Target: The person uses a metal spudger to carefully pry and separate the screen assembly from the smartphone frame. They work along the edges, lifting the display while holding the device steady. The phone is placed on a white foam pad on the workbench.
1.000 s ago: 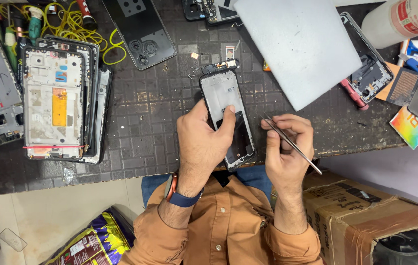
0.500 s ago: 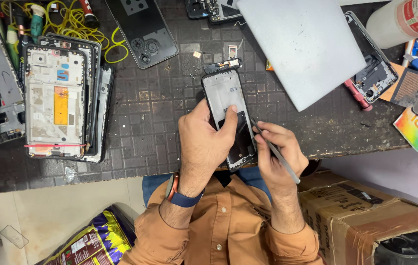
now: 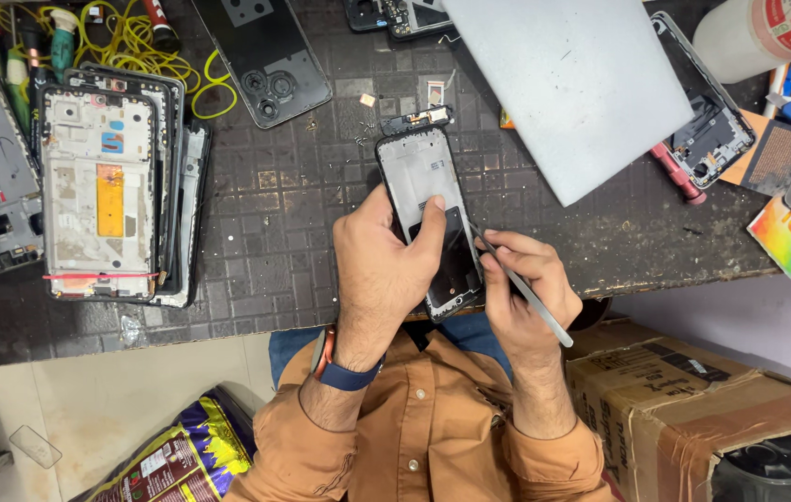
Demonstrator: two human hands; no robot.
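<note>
An opened phone frame (image 3: 428, 200) lies on the dark grid mat (image 3: 293, 232), its white inner plate facing up. My left hand (image 3: 382, 265) grips it from the left, the thumb pressed on the middle of the plate. My right hand (image 3: 521, 288) holds thin metal tweezers (image 3: 526, 293) like a pen, their tip touching the frame's right edge. A small black part (image 3: 414, 119) sits just beyond the frame's top end.
A stack of phone frames (image 3: 107, 191) lies at the left, a black back cover (image 3: 265, 60) and yellow wire (image 3: 135, 42) behind it. A grey sheet (image 3: 581, 84), another open phone (image 3: 707, 116) and a white bottle (image 3: 767, 33) are at the right. A cardboard box (image 3: 693, 409) stands below the table edge.
My right hand has moved left and up, bringing the tweezers from off to the side onto the frame's right edge. My left hand has kept its grip on the frame.
</note>
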